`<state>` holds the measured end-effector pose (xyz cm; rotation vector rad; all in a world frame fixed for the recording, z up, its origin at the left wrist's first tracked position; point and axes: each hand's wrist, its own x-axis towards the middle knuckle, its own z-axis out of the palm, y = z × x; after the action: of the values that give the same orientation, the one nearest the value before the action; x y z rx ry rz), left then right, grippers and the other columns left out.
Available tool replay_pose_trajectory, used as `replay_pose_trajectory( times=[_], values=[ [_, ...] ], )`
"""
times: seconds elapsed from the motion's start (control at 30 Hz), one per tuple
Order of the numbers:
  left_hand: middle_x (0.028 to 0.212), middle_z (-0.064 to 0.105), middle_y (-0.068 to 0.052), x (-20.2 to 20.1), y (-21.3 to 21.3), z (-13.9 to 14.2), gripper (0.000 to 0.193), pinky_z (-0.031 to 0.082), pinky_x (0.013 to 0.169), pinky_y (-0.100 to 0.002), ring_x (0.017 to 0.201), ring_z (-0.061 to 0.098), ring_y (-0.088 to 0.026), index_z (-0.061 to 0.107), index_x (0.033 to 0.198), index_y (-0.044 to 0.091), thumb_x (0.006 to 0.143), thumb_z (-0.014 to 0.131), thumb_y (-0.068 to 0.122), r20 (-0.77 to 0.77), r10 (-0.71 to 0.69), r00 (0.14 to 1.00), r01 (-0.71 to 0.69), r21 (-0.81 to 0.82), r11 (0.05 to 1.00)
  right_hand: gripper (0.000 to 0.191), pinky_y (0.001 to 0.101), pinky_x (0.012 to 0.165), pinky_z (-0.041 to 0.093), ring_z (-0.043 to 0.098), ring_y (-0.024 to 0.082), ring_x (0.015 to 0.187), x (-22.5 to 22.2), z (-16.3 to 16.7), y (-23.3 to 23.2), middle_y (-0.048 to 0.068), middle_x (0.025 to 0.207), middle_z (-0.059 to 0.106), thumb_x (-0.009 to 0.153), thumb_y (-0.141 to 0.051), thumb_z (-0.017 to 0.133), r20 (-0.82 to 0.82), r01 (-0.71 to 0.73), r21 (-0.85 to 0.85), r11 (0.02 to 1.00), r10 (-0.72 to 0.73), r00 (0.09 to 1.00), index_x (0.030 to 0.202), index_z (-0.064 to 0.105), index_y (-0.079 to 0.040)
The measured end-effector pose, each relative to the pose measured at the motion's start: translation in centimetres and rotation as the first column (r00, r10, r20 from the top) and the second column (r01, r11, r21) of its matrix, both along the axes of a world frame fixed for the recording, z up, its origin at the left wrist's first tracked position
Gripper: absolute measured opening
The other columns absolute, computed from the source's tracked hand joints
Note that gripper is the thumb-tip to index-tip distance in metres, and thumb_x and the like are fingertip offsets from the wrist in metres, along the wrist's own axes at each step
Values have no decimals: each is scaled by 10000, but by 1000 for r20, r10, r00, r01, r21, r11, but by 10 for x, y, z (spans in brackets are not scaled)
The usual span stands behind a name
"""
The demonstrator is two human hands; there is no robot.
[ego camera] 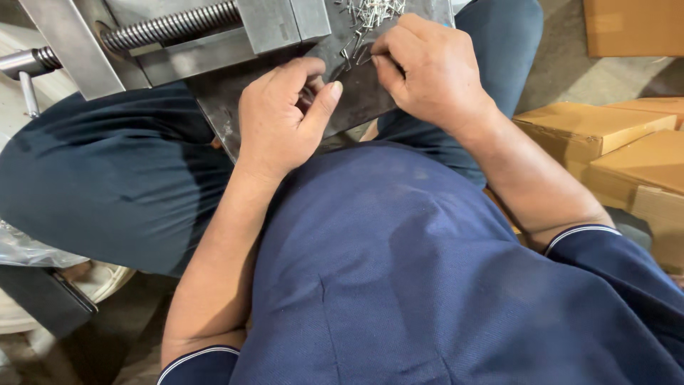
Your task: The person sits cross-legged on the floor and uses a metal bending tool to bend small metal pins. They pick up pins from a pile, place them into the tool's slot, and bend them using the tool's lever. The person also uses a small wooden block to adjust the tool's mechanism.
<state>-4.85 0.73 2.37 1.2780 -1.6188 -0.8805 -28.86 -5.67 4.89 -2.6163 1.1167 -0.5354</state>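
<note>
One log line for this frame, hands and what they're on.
left hand: curled on dark metal plate | right hand: pinching at pile of small metal pins | vise screw: upper left | cardboard boxes: right

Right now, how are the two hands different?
The left hand curls at the near edge of the metal plate, thumb sticking out; the right hand reaches further up, fingertips pinched beside the small pins. What the left holds is hidden. Both are bare and rest on the plate.
</note>
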Motion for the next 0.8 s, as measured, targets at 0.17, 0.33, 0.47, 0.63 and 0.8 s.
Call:
replay_pose_trajectory(
  times=[0.17,0.33,0.47,0.63,0.8],
  values=[
    [875,704,-47,6,-1,1,189,544,675,-296,725,700,-175,680,1086,56,987,777,184,-11,-28,1000,28,3,1000,111,403,692,504,647,297,823,5,-2,-2,86,884,608,975,-45,738,-37,-38,-30,999,37,999,953,630,-55],
    [863,705,-48,8,-1,2,195,533,666,-324,738,695,-200,701,1100,72,975,768,206,42,-23,999,23,4,1000,92,378,688,488,630,272,794,2,-4,-1,92,913,609,1007,-36,750,24,-4,81,997,2,1000,1014,658,-37],
    [892,708,-56,12,-1,0,200,530,691,-344,775,685,-226,704,1122,72,979,760,201,38,-43,998,43,-17,999,68,358,677,478,608,250,752,-6,-4,-1,95,955,635,1029,-16,750,95,69,190,979,-88,992,1075,702,-31],
    [883,703,-54,15,-2,-1,193,536,688,-335,757,691,-208,701,1110,71,977,763,196,-1,-56,998,56,16,998,109,337,719,511,648,232,799,-11,-4,3,74,951,659,1007,-9,761,108,-16,142,990,1,994,1093,714,-57],
    [866,699,-51,15,-2,1,194,534,673,-325,733,690,-196,698,1090,65,968,768,199,0,-65,998,65,40,997,193,360,727,510,644,231,837,-3,-1,6,39,904,642,923,-33,795,28,-61,61,996,59,998,1103,770,-98]
  ],
)
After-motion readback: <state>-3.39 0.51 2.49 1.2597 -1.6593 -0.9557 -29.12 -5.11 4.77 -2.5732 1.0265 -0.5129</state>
